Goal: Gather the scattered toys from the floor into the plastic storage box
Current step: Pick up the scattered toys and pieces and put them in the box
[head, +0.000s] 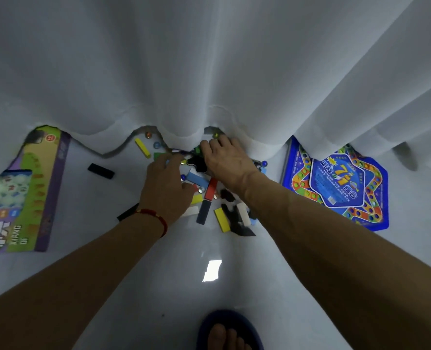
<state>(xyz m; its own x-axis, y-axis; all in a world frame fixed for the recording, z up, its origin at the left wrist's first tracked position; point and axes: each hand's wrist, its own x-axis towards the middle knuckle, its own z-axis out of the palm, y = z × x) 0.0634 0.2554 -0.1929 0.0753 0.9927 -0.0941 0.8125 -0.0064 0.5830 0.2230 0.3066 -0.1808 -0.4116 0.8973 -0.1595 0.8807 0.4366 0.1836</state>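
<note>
- Both hands sit on the toy pile (209, 195) below the curtain (209, 72).
- Left hand (165, 188) spread flat, holding nothing.
- Right hand (224, 160) reaches farther, fingertips at the hem; grasp unclear.

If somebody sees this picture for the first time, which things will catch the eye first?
Two bare hands, the left hand and right hand, reach into a heap of coloured blocks at the centre, below a white curtain. A bright blue game board lies at the right.

Mid-frame, both hands, left hand (165, 185) and right hand (225, 160), reached into the toy pile (209, 195) below the white curtain (209, 72).
</note>
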